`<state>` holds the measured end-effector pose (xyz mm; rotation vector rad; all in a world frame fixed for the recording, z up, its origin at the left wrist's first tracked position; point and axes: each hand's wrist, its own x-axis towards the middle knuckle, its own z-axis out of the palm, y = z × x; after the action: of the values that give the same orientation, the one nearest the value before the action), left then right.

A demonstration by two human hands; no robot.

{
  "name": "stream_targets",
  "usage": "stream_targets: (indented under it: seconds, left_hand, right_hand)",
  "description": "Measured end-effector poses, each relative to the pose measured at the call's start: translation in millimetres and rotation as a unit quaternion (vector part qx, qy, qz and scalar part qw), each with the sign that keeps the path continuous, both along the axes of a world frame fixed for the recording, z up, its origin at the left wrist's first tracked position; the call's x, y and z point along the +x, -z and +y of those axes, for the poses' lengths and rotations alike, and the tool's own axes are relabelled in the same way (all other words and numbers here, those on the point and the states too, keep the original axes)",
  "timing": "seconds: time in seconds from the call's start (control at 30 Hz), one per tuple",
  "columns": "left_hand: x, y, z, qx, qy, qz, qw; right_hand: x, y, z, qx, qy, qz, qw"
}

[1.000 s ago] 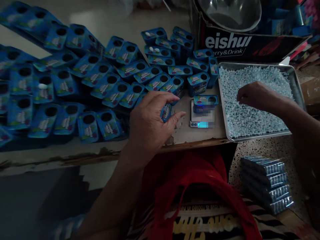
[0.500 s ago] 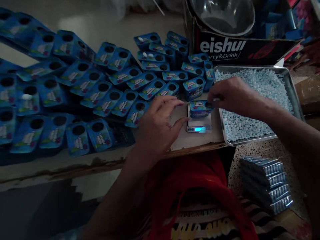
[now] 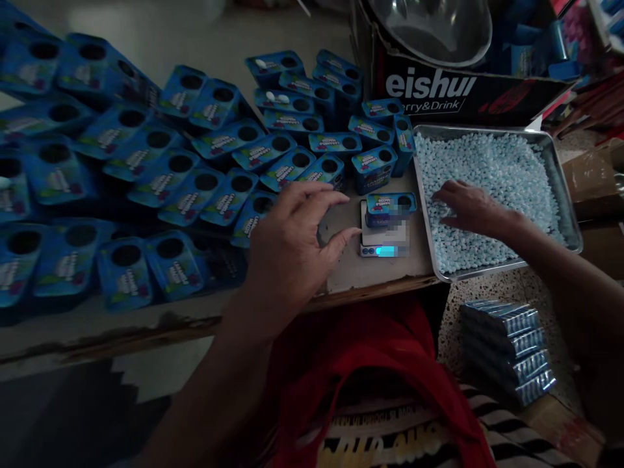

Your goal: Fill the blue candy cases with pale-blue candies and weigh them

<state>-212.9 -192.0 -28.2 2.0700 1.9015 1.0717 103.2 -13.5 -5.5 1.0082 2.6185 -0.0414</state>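
A small blue candy box (image 3: 385, 207) with a round hole in its top rests on a digital scale (image 3: 369, 235) whose display glows blue. To its left my left hand (image 3: 307, 234) is held in a C-shape, thumb and fingers apart, touching nothing I can see. My right hand (image 3: 470, 207) is over the metal tray (image 3: 492, 273), fingers spread and reaching down at the pale blue and white candies (image 3: 517, 175) that fill it. No candy shows between its fingers. Another blue box (image 3: 374, 168) stands just behind the scale.
Many similar holed boxes (image 3: 180, 182) crowd the table on the left; a few white candies lie on some tops. Behind the tray, a black carton (image 3: 429, 97) bears a metal bowl (image 3: 433, 32). Foil-wrapped packs (image 3: 507, 351) are stacked low on the right, beyond the table edge (image 3: 380, 289).
My right hand has moved right, from the box's hole to the candies in the tray. My left hand has shifted slightly left and stays open. The box remains on the scale.
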Motion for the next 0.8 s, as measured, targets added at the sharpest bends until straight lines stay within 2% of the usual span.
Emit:
stream_targets:
  seconds: [0.07, 0.17, 0.3, 0.43, 0.5, 0.6, 0.67, 0.8]
  left_hand:
    - [0.8, 0.2, 0.0, -0.008, 0.003, 0.002, 1.0]
    - [2.7, 4.5, -1.5, 0.003, 0.008, 0.018, 1.0]
    - [8.5, 8.6, -2.7, -0.007, 0.008, 0.017, 1.0]
    - [12.5, 1.7, -0.7, -0.004, 0.008, 0.004, 1.0]
    - [10.5, -3.5, -0.4, 0.0, 0.014, 0.007, 1.0]
    - [3.0, -7.1, -2.6, -0.013, 0.02, 0.011, 1.0]
    - [-2.7, -5.2, -4.7, -0.024, 0.023, 0.011, 0.999]
    - [-8.7, 4.5, -4.5, -0.019, 0.04, 0.001, 0.999]
  right_hand:
    - [3.9, 10.9, -14.0, 0.01, 0.001, -0.052, 0.999]
    - [11.3, 9.3, -29.0, -0.012, 0.037, -0.076, 0.996]
    - [32.3, -4.5, -28.6, -0.06, 0.12, 0.042, 0.99]
    - [43.1, -6.7, -20.5, -0.131, 0.195, 0.165, 0.958]
    - [40.1, -5.6, -16.4, -0.149, 0.225, 0.18, 0.946]
    - [29.2, -9.6, -10.1, -0.134, 0.246, 0.168, 0.945]
    - [18.3, -18.5, -7.0, -0.144, 0.243, 0.189, 0.94]
    - [-17.3, -46.3, -8.4, -0.237, 0.189, 0.273, 0.913]
